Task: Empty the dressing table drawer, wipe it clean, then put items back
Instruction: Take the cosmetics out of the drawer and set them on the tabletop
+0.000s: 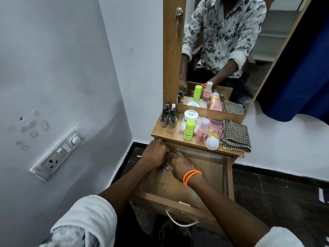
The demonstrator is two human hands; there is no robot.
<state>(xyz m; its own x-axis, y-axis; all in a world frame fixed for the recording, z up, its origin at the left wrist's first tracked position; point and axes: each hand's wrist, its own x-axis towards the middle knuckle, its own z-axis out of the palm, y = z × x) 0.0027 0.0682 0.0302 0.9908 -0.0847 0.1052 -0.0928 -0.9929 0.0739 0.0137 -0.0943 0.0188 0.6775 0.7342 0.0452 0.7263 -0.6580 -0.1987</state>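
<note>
The wooden drawer (210, 168) of the dressing table is pulled out, and its visible floor is bare. Both hands reach into its far left corner. My left hand (154, 155) and my right hand (179, 164), with orange bands at the wrist, have their fingers curled together around a small pale, pinkish thing (166, 168) that is mostly hidden between them. On the tabletop (170, 135) stand several nail polish bottles (168, 116), a white jar (191, 115), a green bottle (189, 130), a pink bottle (202, 131), a pink tube (213, 135) and a folded checked cloth (235, 135).
A tall mirror (231, 50) rises behind the tabletop and reflects me. A wall with a switch and socket panel (57, 154) stands close on the left. The drawer's metal handle (179, 222) hangs at its front. A blue curtain (302, 68) hangs at the right.
</note>
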